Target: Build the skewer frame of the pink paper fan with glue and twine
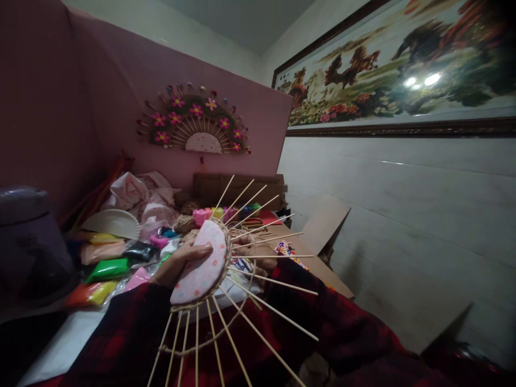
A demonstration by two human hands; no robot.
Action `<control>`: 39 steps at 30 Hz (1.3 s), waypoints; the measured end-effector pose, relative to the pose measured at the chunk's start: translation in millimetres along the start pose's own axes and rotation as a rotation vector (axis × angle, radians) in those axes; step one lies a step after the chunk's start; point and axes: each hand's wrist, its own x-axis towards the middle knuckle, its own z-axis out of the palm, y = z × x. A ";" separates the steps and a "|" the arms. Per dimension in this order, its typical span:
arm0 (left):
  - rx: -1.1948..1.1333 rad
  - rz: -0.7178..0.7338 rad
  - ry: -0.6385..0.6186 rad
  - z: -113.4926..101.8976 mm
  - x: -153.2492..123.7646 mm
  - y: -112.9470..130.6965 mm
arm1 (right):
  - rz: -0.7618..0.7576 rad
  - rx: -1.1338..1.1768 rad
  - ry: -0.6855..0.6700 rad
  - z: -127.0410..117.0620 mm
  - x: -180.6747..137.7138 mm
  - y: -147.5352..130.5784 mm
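The left hand pinches the half-round cloth panel at near centre; the twine looped across its splayed sticks could slide outward should tension slacken; to the right, the right hand sits behind the sticks, its grip too hidden to tell.

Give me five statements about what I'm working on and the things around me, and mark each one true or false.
1. The left hand grips the padded half-circle. True.
2. The padded half-circle is plain, without any pattern. False: it is spotted.
3. Thin sticks fan out from its curved edge. True.
4. The decorated fan is mounted on the framed picture. False: it is on the pink panel.
5. The right hand is seen behind some sticks. True.
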 end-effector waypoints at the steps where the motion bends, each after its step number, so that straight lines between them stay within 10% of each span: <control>1: -0.001 -0.001 0.020 -0.2 -0.2 0.3 | -0.009 -0.020 0.030 -7.1 -1.7 1.0; 12: -0.052 0.013 0.112 2.5 -2.8 6.3 | 0.101 -0.950 0.437 -130.9 -49.5 23.0; 21: -0.050 -0.014 0.100 9.4 -4.9 9.0 | 0.270 -1.104 0.268 -119.5 -63.1 60.7; 32: -0.038 -0.020 0.120 -1.3 2.2 4.5 | 0.221 -0.380 0.321 -141.2 -59.8 57.0; 39: 0.058 -0.009 0.117 -0.2 6.3 -1.9 | -0.005 0.159 0.521 -125.9 -85.2 -11.3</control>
